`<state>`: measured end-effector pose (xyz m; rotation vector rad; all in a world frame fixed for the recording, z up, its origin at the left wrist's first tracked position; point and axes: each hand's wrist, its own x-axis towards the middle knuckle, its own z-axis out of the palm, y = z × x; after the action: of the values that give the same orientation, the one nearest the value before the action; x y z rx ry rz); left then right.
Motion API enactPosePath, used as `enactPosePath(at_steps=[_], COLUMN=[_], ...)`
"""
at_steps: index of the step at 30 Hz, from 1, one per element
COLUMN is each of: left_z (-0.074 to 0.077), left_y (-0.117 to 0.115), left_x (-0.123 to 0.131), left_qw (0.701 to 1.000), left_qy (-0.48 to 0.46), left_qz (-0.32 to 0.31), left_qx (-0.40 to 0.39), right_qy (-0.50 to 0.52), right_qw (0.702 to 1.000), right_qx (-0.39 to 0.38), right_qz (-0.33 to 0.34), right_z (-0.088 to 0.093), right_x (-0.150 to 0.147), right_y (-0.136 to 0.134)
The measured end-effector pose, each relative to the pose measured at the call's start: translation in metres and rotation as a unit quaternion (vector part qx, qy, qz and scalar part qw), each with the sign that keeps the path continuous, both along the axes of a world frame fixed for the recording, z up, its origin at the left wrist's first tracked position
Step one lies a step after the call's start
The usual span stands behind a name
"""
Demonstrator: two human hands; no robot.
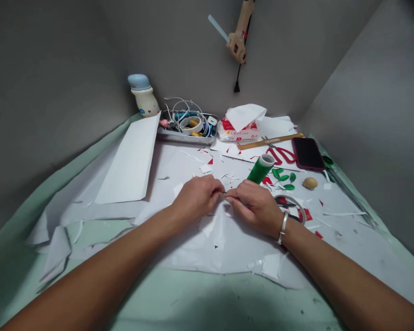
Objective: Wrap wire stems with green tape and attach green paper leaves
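My left hand [196, 197] and my right hand [253, 207] meet at the fingertips above a white paper sheet [214, 248]. Both pinch a small white paper scrap [224, 195], mostly hidden by my fingers. Just beyond my right hand stands a green roll [260, 168], probably tape or paper, lying tilted. Green leaf-shaped cut-outs [282, 177] lie to its right. A silver bangle [282, 227] circles my right wrist.
Paper scraps litter the pale green mat [179, 294]. At the back are a metal tray [186, 135] of cables and tape, a tissue pack [239, 126], and a bottle [144, 95]. Red-handled scissors [279, 155], a wooden ruler [271, 142], and a phone [308, 154] lie right; a glue gun [238, 32] hangs above.
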<state>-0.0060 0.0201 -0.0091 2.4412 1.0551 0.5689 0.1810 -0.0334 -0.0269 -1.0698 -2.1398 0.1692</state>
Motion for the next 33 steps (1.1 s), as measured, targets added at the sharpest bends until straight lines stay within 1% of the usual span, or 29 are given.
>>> enactPosePath(at_steps=[1,3,4,5,6,8,10,12,13,15,17,19,21,23,25,26,28,30,31,33], left_z=[-0.002,-0.002,0.0,0.003,0.006,0.014,0.018,0.017,0.015,0.009,0.004,0.002,0.005,0.011,0.018,0.02,0.021,0.017,0.014,0.008], left_y=[-0.001,-0.002,-0.003,-0.004,-0.005,-0.005,-0.004,-0.002,-0.001,0.001,0.001,-0.001,-0.005,-0.007,-0.007,-0.007,-0.004,-0.002,-0.001,-0.001], left_x=[0.0,0.001,0.002,0.002,0.002,0.002,0.001,0.0,0.0,-0.001,0.0,0.001,0.002,0.003,0.002,0.002,0.001,0.0,0.0,0.0], left_qw=[0.999,0.995,0.994,0.993,0.991,0.983,0.979,0.98,0.983,0.991,0.999,0.999,0.996,0.989,0.98,0.976,0.974,0.978,0.983,0.994], left_qy=[0.025,0.036,0.025,0.002,-0.025,-0.094,-0.135,-0.149,-0.141,-0.096,-0.033,0.006,0.003,-0.04,-0.106,-0.131,-0.162,-0.157,-0.139,-0.077], left_qz=[-0.034,-0.092,-0.106,-0.107,-0.098,-0.056,-0.01,0.039,0.057,0.066,0.031,-0.029,-0.078,-0.088,-0.058,-0.034,0.023,0.067,0.075,0.058], left_qx=[0.006,-0.005,-0.025,-0.052,-0.087,-0.144,-0.155,-0.13,-0.108,-0.059,-0.023,-0.016,-0.05,-0.112,-0.161,-0.169,-0.157,-0.118,-0.094,-0.048], right_qy=[0.015,0.051,0.069,0.085,0.093,0.082,0.04,-0.005,-0.022,-0.036,-0.024,0.009,0.049,0.079,0.087,0.081,0.05,0.01,-0.008,-0.022], right_qw=[1.0,0.998,0.996,0.993,0.99,0.989,0.993,0.997,0.998,0.999,1.0,0.999,0.997,0.993,0.99,0.991,0.994,0.998,0.998,0.999], right_qx=[0.003,-0.01,-0.023,-0.038,-0.053,-0.078,-0.083,-0.069,-0.058,-0.026,0.001,0.005,-0.015,-0.048,-0.073,-0.08,-0.08,-0.066,-0.054,-0.026], right_qz=[-0.011,-0.042,-0.059,-0.075,-0.087,-0.093,-0.071,-0.036,-0.019,-0.003,-0.01,-0.03,-0.054,-0.074,-0.081,-0.077,-0.052,-0.018,-0.005,0.0], right_z=[0.001,0.0,-0.001,-0.002,-0.004,-0.008,-0.009,-0.008,-0.006,-0.002,0.001,0.003,0.002,-0.001,-0.005,-0.006,-0.007,-0.006,-0.005,-0.002], right_x=[0.002,0.007,0.009,0.012,0.014,0.015,0.012,0.007,0.004,0.001,0.001,0.004,0.009,0.012,0.014,0.013,0.01,0.006,0.004,0.001], right_y=[0.001,0.005,0.007,0.009,0.011,0.013,0.011,0.007,0.005,0.001,0.0,0.002,0.006,0.009,0.011,0.011,0.009,0.006,0.004,0.001])
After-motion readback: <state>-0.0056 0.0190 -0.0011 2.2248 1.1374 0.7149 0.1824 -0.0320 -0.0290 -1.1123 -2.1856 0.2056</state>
